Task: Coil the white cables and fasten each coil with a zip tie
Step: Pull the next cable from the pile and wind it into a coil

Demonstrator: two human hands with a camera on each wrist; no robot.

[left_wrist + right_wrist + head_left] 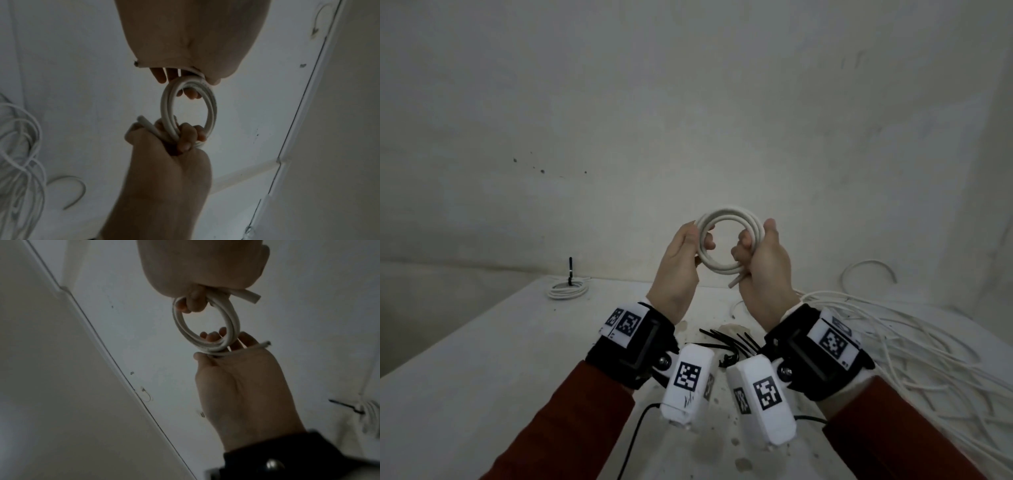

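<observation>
The coiling step appears complete: the left hand (677,263) grips the white cable coil (726,221) at 9 o'clock, the right hand (763,270) at 3 o'clock, raised above the desk (482,342); next, likely a black zip tie (726,339).

loose cables (914,346) cut off right

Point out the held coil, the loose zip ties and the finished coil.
held coil (726,215): head view, top of its ring.
zip ties (736,342): head view, middle of the black bundle.
finished coil (567,291): head view, its white loops on the table.
</observation>
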